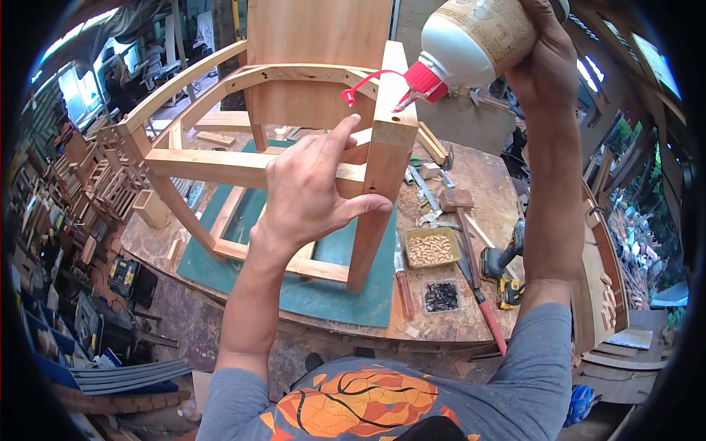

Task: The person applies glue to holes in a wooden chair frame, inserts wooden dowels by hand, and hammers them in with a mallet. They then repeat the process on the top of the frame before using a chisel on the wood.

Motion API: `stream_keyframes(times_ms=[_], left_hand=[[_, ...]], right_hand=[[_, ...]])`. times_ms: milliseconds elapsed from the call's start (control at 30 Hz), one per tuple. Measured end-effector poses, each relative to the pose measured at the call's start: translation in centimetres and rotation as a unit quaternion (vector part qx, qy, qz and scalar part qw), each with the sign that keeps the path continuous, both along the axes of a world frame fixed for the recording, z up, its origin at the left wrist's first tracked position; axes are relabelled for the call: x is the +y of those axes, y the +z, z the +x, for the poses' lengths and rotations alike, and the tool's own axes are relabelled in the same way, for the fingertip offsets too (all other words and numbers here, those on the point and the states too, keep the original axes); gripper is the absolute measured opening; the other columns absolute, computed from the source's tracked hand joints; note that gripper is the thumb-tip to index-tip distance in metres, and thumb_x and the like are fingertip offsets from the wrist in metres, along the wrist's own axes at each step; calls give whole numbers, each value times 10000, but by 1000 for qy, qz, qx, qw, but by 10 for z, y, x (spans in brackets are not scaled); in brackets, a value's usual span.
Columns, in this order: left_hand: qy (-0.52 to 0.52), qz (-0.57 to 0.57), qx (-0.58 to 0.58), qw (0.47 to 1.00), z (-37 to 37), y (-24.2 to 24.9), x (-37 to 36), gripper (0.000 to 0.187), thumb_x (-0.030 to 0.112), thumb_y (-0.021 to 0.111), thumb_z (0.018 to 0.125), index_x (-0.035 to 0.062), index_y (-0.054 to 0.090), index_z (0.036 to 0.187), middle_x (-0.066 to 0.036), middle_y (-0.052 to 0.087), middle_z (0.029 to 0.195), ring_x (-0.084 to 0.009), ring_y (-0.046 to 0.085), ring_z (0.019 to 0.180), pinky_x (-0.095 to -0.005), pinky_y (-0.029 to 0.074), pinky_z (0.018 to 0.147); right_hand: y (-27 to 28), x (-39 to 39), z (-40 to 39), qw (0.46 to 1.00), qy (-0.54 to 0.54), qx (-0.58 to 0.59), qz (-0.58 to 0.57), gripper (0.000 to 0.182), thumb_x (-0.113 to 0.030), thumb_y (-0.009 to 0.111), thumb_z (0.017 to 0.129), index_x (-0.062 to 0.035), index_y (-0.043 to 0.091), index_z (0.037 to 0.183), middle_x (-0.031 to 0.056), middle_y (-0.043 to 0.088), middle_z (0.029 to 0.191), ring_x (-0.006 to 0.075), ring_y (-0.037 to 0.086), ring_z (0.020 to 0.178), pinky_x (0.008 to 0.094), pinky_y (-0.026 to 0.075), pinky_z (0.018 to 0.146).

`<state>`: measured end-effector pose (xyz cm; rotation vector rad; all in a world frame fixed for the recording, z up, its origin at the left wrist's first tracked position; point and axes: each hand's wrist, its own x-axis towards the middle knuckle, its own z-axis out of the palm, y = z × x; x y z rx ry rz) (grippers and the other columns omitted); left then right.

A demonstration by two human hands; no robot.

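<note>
A wooden chair frame (209,165) stands on a green mat (376,303) on the workbench. My right hand (546,62) is wrapped round a white glue bottle (471,40) with a red cap, tipped nozzle-down. Its nozzle is at a hole in the top end of the chair's front leg (391,128); the red cap strap hangs to the left. My left hand (312,176) is beside that leg, thumb and forefinger apart, the thumb touching the leg's face near a second hole. Whether its other fingers touch the rail behind them is hidden.
On the workbench (482,187) lie a tub of wooden dowels (431,248), a box of black screws (441,296), a chisel (404,283), a mallet (457,200), a red-handled tool (490,327) and a cordless drill (504,257). Stacked chair frames (99,176) stand at left.
</note>
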<state>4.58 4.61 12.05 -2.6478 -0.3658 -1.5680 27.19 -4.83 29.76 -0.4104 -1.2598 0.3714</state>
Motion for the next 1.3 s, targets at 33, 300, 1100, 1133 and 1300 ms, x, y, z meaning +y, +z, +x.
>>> stream_keyframes(times_ms=[33, 300, 1100, 1133, 1300], left_hand=[[1, -1, -1, 1000, 0, 1, -1, 1052, 656, 843, 630, 45, 504, 1417, -76, 735, 939, -280, 705, 875, -410, 561, 747], [2, 4, -5, 1000, 0, 1, -1, 1050, 656, 843, 619, 50, 511, 1410, -56, 738, 936, -262, 701, 855, -394, 561, 732], [-67, 27, 59, 996, -46, 14, 7, 1082, 531, 912, 571, 38, 480, 1432, -159, 677, 1176, -379, 631, 1142, -466, 504, 1007], [-22, 23, 92, 995, -52, 17, 10, 1071, 515, 912, 559, 40, 485, 1419, -159, 666, 1204, -393, 609, 1176, -479, 490, 1011], [31, 24, 169, 985, -59, 8, 19, 1007, 651, 850, 560, 68, 574, 1333, -123, 675, 1166, -342, 631, 1007, -454, 483, 898]], right_hand=[[0, -1, 0, 1000, 7, 1, -15, 250, -183, 714, 954, -26, 628, 1129, 79, 694, 960, 198, 709, 865, 350, 606, 800], [-2, -2, -2, 1000, -22, 0, -13, 227, -173, 717, 952, -29, 641, 1112, 70, 694, 955, 188, 709, 863, 342, 606, 792], [-151, -116, -53, 948, -41, -268, 168, 1048, -372, 886, 751, -131, 259, 1555, 192, 494, 1415, 405, 511, 1291, 668, 398, 1110], [-180, -120, -75, 935, -117, -296, 156, 1088, -331, 927, 712, -177, 252, 1551, 114, 540, 1374, 364, 554, 1244, 636, 455, 1085], [-198, -114, -87, 909, -153, -325, 212, 652, -162, 788, 859, -102, 396, 1377, 145, 654, 1200, 384, 686, 1068, 655, 521, 1009]])
